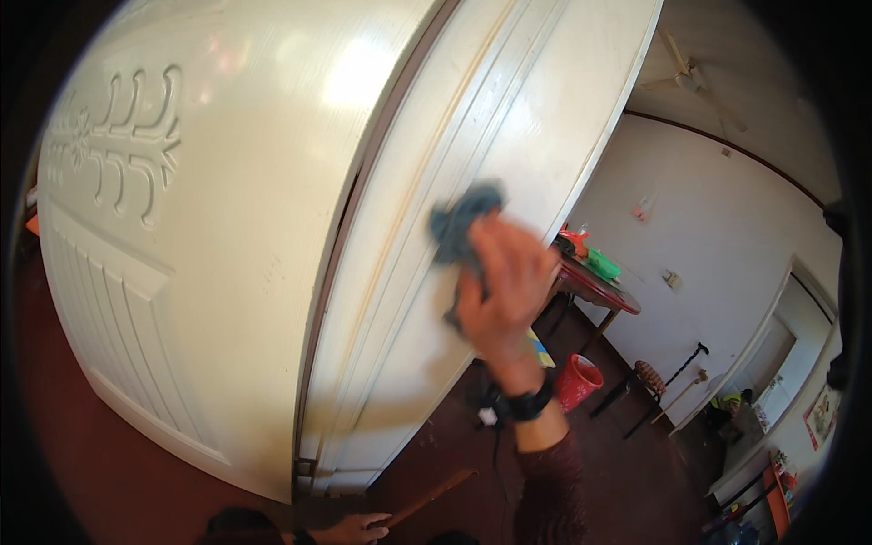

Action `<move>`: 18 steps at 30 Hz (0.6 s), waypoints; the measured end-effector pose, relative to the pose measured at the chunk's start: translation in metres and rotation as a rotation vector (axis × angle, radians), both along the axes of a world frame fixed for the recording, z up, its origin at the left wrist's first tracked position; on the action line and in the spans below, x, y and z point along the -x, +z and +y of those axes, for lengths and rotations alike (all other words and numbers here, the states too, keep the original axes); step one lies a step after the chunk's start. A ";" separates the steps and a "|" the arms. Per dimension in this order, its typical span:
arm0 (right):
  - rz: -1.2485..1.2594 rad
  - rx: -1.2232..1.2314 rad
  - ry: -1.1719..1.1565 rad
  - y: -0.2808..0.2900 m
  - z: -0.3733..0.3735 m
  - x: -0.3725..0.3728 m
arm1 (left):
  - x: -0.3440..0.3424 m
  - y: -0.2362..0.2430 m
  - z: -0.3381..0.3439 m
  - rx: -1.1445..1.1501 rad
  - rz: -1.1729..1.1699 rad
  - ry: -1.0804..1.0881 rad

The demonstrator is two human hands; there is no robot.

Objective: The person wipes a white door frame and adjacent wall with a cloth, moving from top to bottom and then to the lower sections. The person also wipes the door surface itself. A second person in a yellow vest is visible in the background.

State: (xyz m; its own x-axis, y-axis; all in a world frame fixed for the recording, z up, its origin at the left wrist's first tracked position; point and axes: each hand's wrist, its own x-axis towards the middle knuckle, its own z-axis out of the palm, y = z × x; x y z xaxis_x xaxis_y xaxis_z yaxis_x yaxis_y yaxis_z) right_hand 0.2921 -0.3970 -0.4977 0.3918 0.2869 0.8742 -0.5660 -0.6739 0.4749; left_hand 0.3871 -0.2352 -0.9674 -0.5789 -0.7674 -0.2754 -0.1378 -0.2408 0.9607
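Observation:
My right hand (pixel 504 286), with a dark band at its wrist, is raised in front of a white door frame (pixel 536 109). Bunched in its fingers is a grey-blue cloth (pixel 465 221), pressed to the frame's flat face beside the moulding. Hand and cloth are slightly blurred. At the lower edge my left hand (pixel 356 529) shows only partly, its fingers apart. A thin wooden stick (pixel 434 496) runs from near those fingertips toward the right; whether they touch it I cannot tell. The cream door panel (pixel 245 236), with raised carving, stands at left.
Beyond the frame are a round-edged dark table (pixel 595 283) with a green item (pixel 603 264) on it, a red bucket (pixel 579 381) and a chair (pixel 649 380). A black cane (pixel 683 365) leans near the white wall (pixel 699 191). The floor (pixel 445 454) is dark red.

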 end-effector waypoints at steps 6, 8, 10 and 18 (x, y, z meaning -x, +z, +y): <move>-0.246 0.243 0.006 0.182 -0.016 -0.025 | -0.005 0.004 -0.004 -0.084 0.024 -0.053; -0.243 0.300 -0.044 0.234 -0.009 -0.028 | -0.005 0.004 -0.004 -0.082 -0.005 -0.054; -0.307 0.189 0.041 0.245 -0.009 -0.033 | -0.002 0.001 -0.004 -0.084 0.030 -0.013; -0.027 0.013 0.094 0.080 0.003 -0.008 | 0.012 -0.007 -0.007 -0.028 -0.011 -0.068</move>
State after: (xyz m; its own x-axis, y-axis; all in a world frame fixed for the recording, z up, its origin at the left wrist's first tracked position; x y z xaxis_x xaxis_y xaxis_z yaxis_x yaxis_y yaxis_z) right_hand 0.3004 -0.3936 -0.4177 0.3393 0.3327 0.8799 -0.5135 -0.7182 0.4696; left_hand 0.3756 -0.2422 -0.9741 -0.6261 -0.7185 -0.3030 -0.1654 -0.2574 0.9521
